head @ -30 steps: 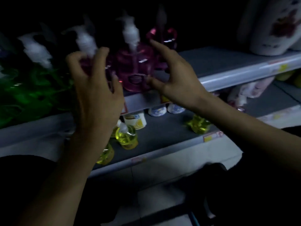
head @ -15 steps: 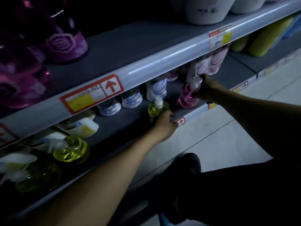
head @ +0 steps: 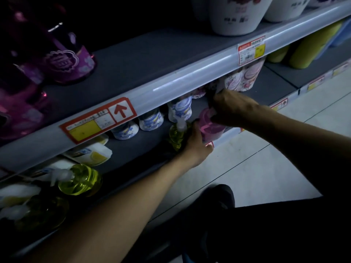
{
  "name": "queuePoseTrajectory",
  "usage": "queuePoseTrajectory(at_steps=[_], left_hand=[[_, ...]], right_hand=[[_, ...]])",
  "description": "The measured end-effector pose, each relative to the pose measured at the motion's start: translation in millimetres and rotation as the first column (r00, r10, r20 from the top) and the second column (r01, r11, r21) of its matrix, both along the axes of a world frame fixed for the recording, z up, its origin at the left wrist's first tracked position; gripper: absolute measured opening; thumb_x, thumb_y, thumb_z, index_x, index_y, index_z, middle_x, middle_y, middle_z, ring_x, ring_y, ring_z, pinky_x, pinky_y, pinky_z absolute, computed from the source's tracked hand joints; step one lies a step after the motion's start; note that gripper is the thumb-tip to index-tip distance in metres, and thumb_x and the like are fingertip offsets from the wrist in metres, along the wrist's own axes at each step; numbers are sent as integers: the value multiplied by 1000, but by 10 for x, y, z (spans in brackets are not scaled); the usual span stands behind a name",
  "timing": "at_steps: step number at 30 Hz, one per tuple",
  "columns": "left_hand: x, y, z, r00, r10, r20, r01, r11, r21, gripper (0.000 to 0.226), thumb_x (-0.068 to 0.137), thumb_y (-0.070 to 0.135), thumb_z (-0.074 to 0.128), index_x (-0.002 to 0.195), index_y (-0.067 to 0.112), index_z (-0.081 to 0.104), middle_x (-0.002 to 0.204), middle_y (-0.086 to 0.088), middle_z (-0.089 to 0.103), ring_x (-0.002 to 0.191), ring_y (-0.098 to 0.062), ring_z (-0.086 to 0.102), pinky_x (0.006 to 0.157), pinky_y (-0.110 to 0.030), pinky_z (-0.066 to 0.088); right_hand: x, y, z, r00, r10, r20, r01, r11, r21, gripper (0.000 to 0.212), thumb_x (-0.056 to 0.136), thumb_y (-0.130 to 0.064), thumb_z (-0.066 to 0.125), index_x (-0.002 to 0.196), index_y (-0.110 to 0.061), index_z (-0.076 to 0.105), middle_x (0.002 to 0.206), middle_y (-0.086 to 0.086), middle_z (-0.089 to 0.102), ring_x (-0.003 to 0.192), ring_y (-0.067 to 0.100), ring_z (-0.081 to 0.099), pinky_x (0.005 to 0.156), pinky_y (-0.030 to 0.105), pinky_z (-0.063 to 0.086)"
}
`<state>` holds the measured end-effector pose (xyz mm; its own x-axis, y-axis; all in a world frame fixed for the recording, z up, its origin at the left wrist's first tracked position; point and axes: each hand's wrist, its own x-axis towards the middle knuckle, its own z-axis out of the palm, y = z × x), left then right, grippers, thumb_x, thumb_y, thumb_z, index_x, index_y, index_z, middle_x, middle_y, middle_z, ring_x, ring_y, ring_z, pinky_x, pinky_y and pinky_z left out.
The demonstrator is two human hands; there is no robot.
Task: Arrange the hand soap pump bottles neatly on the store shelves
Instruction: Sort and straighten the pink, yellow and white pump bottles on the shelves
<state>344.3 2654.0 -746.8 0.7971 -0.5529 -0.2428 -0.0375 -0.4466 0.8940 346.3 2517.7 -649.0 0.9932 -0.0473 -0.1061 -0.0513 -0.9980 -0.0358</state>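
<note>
On the lower shelf [head: 133, 149] my left hand [head: 195, 145] is wrapped around a yellow pump bottle [head: 177, 134] with a white pump head. Just to its right my right hand [head: 233, 109] grips the top of a pink pump bottle [head: 209, 128], which is tilted and close against the yellow one. More yellow pump bottles [head: 79, 180] stand at the lower left of that shelf. Purple pump bottles [head: 66, 59] stand on the upper shelf [head: 142, 61] at the left.
Blue-and-white bottles [head: 151, 120] and floral refill pouches [head: 243, 80] stand at the back of the lower shelf. Large white containers [head: 235, 14] sit on the upper shelf at the right. Price tags line the shelf rail [head: 190, 78]. The tiled floor [head: 266, 158] lies below.
A second ago both hands were at the pink bottles on the upper shelf. They dropped to the lower shelf, and the right hand has since brought the pink bottle leftward beside the yellow one.
</note>
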Motion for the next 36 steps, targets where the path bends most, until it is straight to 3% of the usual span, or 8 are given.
queuePoseTrajectory(at_steps=[2, 5, 12, 15, 20, 26, 32, 36], left_hand=[[-80, 203, 136, 999, -18, -35, 15, 996, -90, 76, 66, 12, 70, 125, 35, 28, 129, -8, 52, 110, -22, 60, 87, -36, 55], [-262, 636, 497, 982, -142, -128, 108, 964, -242, 83, 71, -10, 74, 134, 21, 30, 118, 3, 56, 99, 8, 61, 77, -13, 51], [-469, 1860, 1263, 976, -46, -212, -71, 856, -512, 78, 54, 13, 81, 125, 15, 49, 118, -9, 67, 109, -24, 65, 87, -37, 54], [-436, 2156, 1614, 954, -88, -285, -119, 763, -635, 55, 56, 21, 82, 109, 22, 67, 106, -4, 72, 99, -21, 69, 74, -32, 56], [-328, 2320, 1965, 833, -205, -514, -354, 518, -779, 53, 63, 38, 75, 110, 13, 70, 111, -12, 66, 100, -27, 63, 87, -42, 48], [-386, 2287, 2020, 773, -234, -590, -446, 461, -767, 68, 87, 51, 39, 131, 1, 51, 122, -28, 54, 109, -45, 46, 62, -35, 56], [-343, 2174, 2016, 851, -55, -522, -451, 432, -781, 47, 94, 41, 43, 121, 9, 64, 126, -18, 62, 114, -29, 61, 88, -40, 55], [-326, 2145, 2001, 945, 311, -97, -274, 597, -754, 55, 72, 35, 77, 117, 20, 48, 117, -7, 65, 110, -25, 62, 90, -43, 52]], right_hand=[[-139, 282, 315, 993, 117, 24, -116, 992, -57, 24, 75, -18, 63, 93, -2, 66, 87, 23, 66, 83, 40, 66, 61, 35, 44], [-391, 751, 767, 966, 255, 40, -252, 964, -80, 19, 75, -20, 61, 84, -5, 66, 79, 19, 62, 83, 39, 66, 58, 32, 40], [-494, 1479, 1499, 987, 96, 130, -140, 909, 393, 44, 79, -45, 56, 65, -6, 67, 55, 4, 67, 55, 8, 62, 62, 27, 49], [-410, 1517, 1626, 980, 187, 61, -171, 655, 736, 50, 84, -59, 55, 85, -11, 69, 82, 5, 73, 77, 15, 69, 75, 35, 53], [-375, 1593, 1612, 892, 448, 58, -168, 211, 963, 47, 86, -22, 58, 131, -10, 55, 132, 9, 61, 125, 26, 55, 108, 48, 40], [-350, 1733, 1585, 904, 418, 88, -169, 162, 972, 62, 77, -21, 74, 133, -18, 50, 127, 2, 64, 118, 19, 61, 94, 33, 49], [-326, 1797, 1592, 971, 136, 197, -213, 113, 970, 68, 63, -12, 87, 124, -15, 55, 113, 7, 69, 103, 20, 68, 82, 32, 57], [-366, 1823, 1667, 959, 171, 226, -242, 78, 967, 57, 73, -15, 74, 127, -18, 55, 117, 2, 69, 108, 16, 66, 92, 31, 54]])
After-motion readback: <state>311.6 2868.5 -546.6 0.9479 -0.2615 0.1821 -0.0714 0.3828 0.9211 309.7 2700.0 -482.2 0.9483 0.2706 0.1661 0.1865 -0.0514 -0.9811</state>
